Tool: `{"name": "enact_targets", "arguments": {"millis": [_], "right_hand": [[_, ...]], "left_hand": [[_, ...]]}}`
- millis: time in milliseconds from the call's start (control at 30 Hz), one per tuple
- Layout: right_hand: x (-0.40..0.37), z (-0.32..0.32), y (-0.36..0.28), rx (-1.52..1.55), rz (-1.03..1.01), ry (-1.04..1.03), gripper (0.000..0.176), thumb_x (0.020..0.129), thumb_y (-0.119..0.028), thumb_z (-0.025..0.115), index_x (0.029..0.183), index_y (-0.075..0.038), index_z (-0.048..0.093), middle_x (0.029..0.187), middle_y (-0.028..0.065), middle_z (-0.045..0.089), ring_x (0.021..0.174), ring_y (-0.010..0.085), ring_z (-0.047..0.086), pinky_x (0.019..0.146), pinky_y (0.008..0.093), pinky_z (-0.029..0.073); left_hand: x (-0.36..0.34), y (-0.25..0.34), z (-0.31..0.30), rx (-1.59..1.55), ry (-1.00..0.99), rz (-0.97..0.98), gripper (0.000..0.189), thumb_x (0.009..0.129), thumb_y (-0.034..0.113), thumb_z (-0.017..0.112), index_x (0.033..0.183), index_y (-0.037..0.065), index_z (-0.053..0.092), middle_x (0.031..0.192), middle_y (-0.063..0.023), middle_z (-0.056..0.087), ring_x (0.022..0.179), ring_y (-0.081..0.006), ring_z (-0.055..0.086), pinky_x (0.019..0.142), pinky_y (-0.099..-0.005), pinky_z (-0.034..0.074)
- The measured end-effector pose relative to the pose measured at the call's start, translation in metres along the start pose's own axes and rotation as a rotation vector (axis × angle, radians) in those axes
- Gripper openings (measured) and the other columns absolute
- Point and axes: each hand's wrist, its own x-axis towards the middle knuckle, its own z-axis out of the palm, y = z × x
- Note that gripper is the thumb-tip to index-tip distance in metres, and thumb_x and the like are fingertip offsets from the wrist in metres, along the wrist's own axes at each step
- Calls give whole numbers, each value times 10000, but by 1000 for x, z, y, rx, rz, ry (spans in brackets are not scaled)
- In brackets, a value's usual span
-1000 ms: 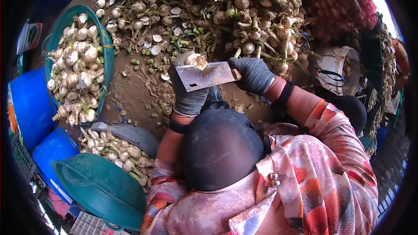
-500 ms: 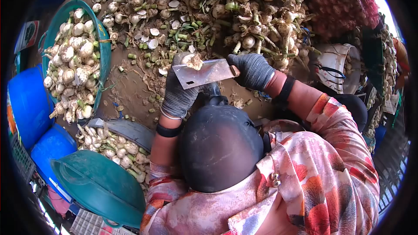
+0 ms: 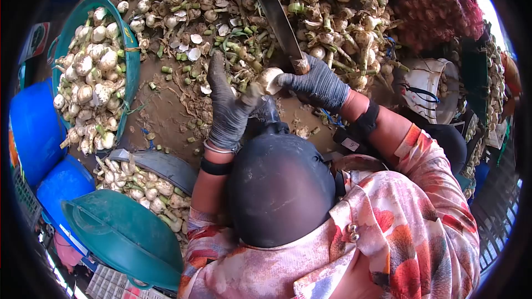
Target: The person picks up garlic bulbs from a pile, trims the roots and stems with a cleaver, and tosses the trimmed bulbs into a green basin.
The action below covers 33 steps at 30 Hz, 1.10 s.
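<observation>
In the head view, my right hand [image 3: 320, 84], in a grey knit glove, is closed round the wooden handle of a cleaver [image 3: 277, 19]. Its blade points up and away over the heap. A pale garlic bulb [image 3: 270, 80] sits between my hands, against the right thumb. My left hand [image 3: 228, 108], gloved too, has its fingers stretched out and the thumb apart, close to the bulb's left side. Whether that thumb touches the bulb is blurred. Beyond both hands lies a heap of untrimmed garlic [image 3: 343, 27] with stalks on.
A green basket [image 3: 133, 77] of trimmed garlic stands at left. Below it are a grey container [image 3: 160, 166] by more bulbs and a tilted green basin [image 3: 127, 232]. Blue tubs [image 3: 36, 133] line the far left. A white bucket [image 3: 424, 88] and a red mesh sack [image 3: 438, 5] are at right.
The cleaver has swung from lying across between my hands to pointing up and away. My left hand has opened out, and the bulb now sits by my right thumb.
</observation>
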Motion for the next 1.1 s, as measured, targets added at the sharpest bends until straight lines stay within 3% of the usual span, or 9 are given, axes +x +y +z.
{"name": "enact_targets", "arguments": {"millis": [100, 167, 400, 433, 467, 600, 700, 867, 1100], "right_hand": [[5, 3, 21, -192, -158, 65, 487, 775, -387, 816, 1057, -54, 601, 876, 36, 642, 839, 135, 587, 789, 314, 496], [0, -1, 19, -312, -221, 66, 524, 744, -369, 838, 1092, -65, 591, 923, 91, 663, 865, 189, 622, 797, 336, 506], [-9, -38, 3, -828, -205, -29, 343, 811, -320, 735, 1054, -108, 619, 891, 138, 680, 849, 350, 667, 731, 427, 523], [-8, -46, 7, -837, -131, -40, 315, 821, -313, 720, 1040, -108, 623, 877, 139, 680, 839, 349, 668, 724, 432, 523], [-11, -56, 7, -655, 38, -22, 311, 823, -337, 709, 1013, -103, 633, 844, 153, 675, 815, 353, 666, 722, 433, 520], [-38, -87, 30, -598, 73, 230, 350, 839, -319, 720, 1043, -54, 620, 835, 172, 668, 742, 304, 645, 730, 392, 517], [-52, -102, 35, -514, 100, 316, 290, 856, -277, 719, 1031, -66, 622, 829, 140, 678, 737, 225, 639, 739, 369, 518], [-58, -118, 40, -455, -12, 407, 275, 859, -279, 733, 1001, -76, 616, 816, 112, 667, 734, 193, 620, 723, 356, 513], [-59, -132, 33, -448, 87, 456, 214, 846, -136, 726, 1029, -55, 651, 929, 33, 700, 870, 99, 628, 818, 293, 522]], "left_hand": [[0, -6, 6, -694, -43, -524, 630, 918, 412, 644, 1372, 19, 453, 1265, -131, 534, 1042, -239, 604, 933, -359, 486], [3, -4, 7, 178, -245, 148, 485, 908, 322, 657, 1266, 11, 555, 1083, -155, 633, 1042, -259, 606, 934, -381, 480], [8, -19, -10, 1061, -291, 528, 337, 881, 151, 565, 1199, 45, 601, 1163, -195, 607, 1082, -358, 567, 921, -472, 471], [15, -10, -22, 863, -241, 477, 306, 890, 176, 594, 1163, 40, 621, 1157, -169, 608, 1027, -321, 594, 894, -427, 493], [26, 43, -29, 189, -35, -212, 306, 996, 247, 509, 1208, 43, 593, 1103, -148, 614, 997, -246, 607, 886, -377, 497], [54, 27, -153, -1246, 350, 24, 737, 967, 538, 447, 1365, -81, 389, 1188, -255, 587, 1170, -387, 548, 1034, -533, 432], [88, 49, -123, -1025, 800, -197, 914, 915, 663, 430, 1439, -57, 224, 1261, -293, 510, 1161, -406, 552, 1070, -570, 401], [145, 15, 42, -252, -8, -263, 447, 946, 413, 610, 1196, 42, 619, 1105, -104, 659, 1012, -181, 636, 878, -318, 523], [206, 1, 183, 979, -72, -343, 621, 797, 499, 659, 1239, 68, 592, 1358, -218, 474, 1303, -364, 429, 1081, -443, 370]]}}
